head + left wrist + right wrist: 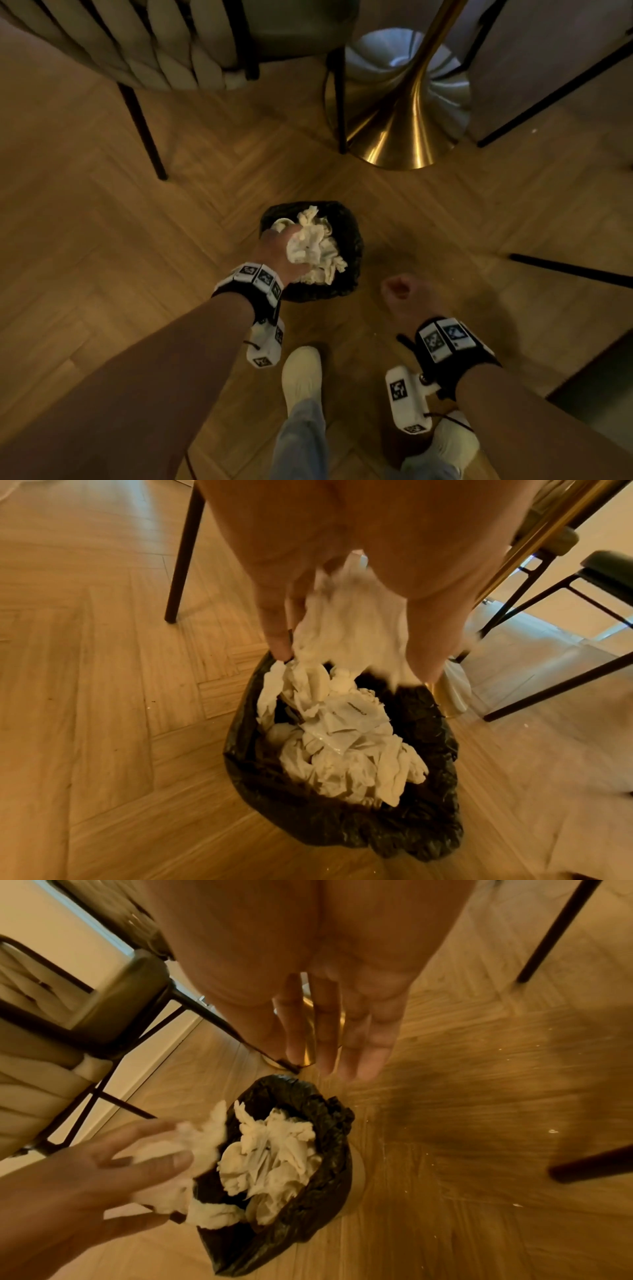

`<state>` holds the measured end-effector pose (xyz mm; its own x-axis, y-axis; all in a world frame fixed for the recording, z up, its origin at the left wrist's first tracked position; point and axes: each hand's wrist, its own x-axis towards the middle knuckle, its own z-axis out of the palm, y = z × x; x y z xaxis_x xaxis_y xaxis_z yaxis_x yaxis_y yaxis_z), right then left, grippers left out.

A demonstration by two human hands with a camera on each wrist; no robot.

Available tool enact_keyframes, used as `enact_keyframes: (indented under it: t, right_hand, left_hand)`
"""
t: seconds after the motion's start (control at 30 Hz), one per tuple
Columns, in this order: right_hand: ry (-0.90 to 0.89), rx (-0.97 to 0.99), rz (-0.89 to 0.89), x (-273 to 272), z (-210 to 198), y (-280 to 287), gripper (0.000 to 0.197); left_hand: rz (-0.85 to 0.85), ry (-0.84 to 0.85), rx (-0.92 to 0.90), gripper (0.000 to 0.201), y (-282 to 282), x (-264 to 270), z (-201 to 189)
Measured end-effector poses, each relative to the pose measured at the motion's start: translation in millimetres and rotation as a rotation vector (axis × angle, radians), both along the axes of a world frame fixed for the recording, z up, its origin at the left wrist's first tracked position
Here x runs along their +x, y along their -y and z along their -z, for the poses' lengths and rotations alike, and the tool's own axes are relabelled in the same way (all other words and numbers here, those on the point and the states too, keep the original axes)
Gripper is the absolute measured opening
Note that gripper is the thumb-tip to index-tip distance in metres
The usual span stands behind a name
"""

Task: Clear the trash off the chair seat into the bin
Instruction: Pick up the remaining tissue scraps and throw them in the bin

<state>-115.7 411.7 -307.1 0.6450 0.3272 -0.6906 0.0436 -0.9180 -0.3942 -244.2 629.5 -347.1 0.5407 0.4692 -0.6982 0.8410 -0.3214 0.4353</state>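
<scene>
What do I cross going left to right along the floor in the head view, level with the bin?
Left hand gripping a wad of tissue → black-lined bin → right hand, empty, fingers loose → black chair leg.

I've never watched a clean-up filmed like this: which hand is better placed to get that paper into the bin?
The left hand. It already grips the crumpled white paper directly over the black-lined bin, so probably only letting go remains. The right hand hangs beside the bin, holding nothing.
</scene>
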Motion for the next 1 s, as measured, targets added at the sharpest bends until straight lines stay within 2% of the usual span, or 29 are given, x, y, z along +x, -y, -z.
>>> enact_keyframes:
  t: [0.07,0.13,0.2,0.33,0.4,0.5,0.57,0.67,0.77,0.9,1.0]
  right_hand:
    - [-0.003,-0.002,0.016,3.7,-2.8,10.9,0.012]
    - [0.006,0.001,0.034,5.1,-7.4,18.0,0.012]
    - [-0.005,0.003,0.06,4.3,-15.3,24.0,0.012]
    - [-0.118,0.046,0.113,-0.4,-44.8,41.8,0.011]
    - [-0.201,0.051,0.106,-4.5,-60.8,49.8,0.008]
    - [-0.252,0.07,0.124,4.5,-112.2,89.9,0.012]
    - [-0.228,0.089,0.152,16.5,-150.6,128.1,0.014]
    - [-0.183,0.073,0.167,40.7,-207.9,206.0,0.019]
    - [-0.102,0.007,0.06,73.2,-252.8,295.1,0.022]
    - [0.005,-0.137,0.001,119.2,-274.4,420.6,0.023]
    - [0.069,-0.273,0.059,147.2,-260.4,509.4,0.022]
  left_hand:
    - [0.053,-0.018,-0.022,0.093,0.5,6.3,4.2]
    - [0.057,0.013,-0.02,0.096,2.7,4.0,3.9]
    - [0.029,0.029,0.01,0.082,9.9,-2.3,-5.3]
    - [0.029,-0.019,0.068,0.03,44.0,-21.0,-46.3]
    - [0.055,-0.067,0.033,0.021,62.4,-39.1,-66.3]
    - [0.173,-0.133,-0.034,0.019,106.7,-43.4,-121.1]
    - [0.241,-0.138,-0.069,0.011,138.1,-33.8,-159.4]
    - [0.352,-0.131,-0.092,0.01,194.5,-0.4,-210.2]
    - [0.438,-0.082,-0.089,0.009,252.9,44.5,-245.6]
    - [0.503,-0.005,-0.082,0.01,329.5,104.0,-269.9]
    - [0.566,0.03,-0.081,0.01,388.6,141.5,-271.1]
